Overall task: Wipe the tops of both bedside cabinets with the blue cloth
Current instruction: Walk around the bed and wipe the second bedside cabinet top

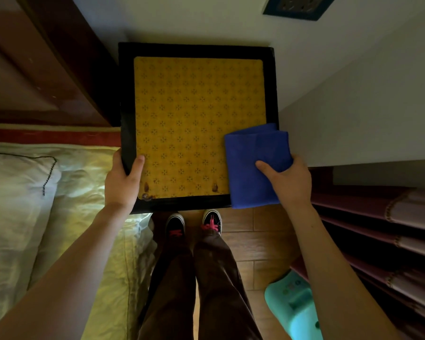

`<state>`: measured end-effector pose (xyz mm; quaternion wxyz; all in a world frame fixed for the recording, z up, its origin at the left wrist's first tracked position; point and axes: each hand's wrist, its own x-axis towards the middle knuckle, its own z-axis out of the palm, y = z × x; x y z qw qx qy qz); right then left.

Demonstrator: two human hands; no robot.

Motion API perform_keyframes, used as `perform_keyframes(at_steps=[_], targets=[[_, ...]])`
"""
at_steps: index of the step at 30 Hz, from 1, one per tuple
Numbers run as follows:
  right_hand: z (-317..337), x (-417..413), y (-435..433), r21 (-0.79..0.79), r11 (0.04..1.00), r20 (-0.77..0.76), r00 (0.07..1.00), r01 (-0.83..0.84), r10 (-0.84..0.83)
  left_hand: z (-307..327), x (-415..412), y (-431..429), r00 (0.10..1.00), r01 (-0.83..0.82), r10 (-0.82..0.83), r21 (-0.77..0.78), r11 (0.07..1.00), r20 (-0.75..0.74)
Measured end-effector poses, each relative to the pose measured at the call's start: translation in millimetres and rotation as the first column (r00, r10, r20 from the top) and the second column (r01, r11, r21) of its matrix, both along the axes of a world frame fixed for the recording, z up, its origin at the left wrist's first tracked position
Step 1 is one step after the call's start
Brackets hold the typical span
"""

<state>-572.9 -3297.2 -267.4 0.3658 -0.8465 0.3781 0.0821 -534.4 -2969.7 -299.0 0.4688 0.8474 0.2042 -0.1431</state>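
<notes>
A bedside cabinet (127, 133) stands straight ahead against the wall, its black-framed top covered by a yellow patterned mat (196, 114). My left hand (123, 182) grips the cabinet's near left corner, thumb on the mat. The folded blue cloth (253, 165) lies over the cabinet's near right corner, hanging past the edge, and my right hand (290, 182) holds it from the right with the thumb on top. Only this one cabinet is in view.
A bed with a white pillow (12, 200) and pale yellow sheet (101, 241) fills the left, with a dark wooden headboard (47, 57) behind. Open shelves (383, 231) line the right. A turquoise plastic object (295, 307) sits on the wooden floor by my feet.
</notes>
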Motion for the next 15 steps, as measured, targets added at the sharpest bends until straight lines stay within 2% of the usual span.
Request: perform_keyframes(at_steps=[2,4,6,7,11,15], targets=[[7.3,-2.0,-2.0,0.042,0.995,-0.018,0.996,0.089,-0.089,4.1,-4.1,-3.1,1.000,-0.011,0.012,0.021,1.000,-0.023],[16.3,-5.8,-3.9,0.215,0.950,-0.064,0.974,0.226,-0.217,14.1,-11.8,-7.1,0.999,-0.010,0.012,0.052,0.999,-0.038],[32.4,-12.0,0.6,0.469,0.800,-0.157,0.927,0.374,-0.341,30.2,-24.1,-10.6,0.999,-0.004,0.008,0.075,0.997,-0.053],[44.2,-16.2,5.5,0.538,0.736,-0.194,0.910,0.411,-0.367,40.0,-30.7,-11.2,0.998,-0.003,0.009,0.080,0.997,-0.068],[105.9,-34.8,27.4,0.559,0.741,-0.147,0.924,0.372,-0.353,105.5,-55.3,-13.7,0.990,0.057,-0.041,0.118,0.991,-0.137],[184.0,-51.8,47.9,0.602,0.738,-0.069,0.940,0.306,-0.334,195.3,-77.7,-12.5,0.980,0.183,-0.176,0.071,0.981,-0.095]])
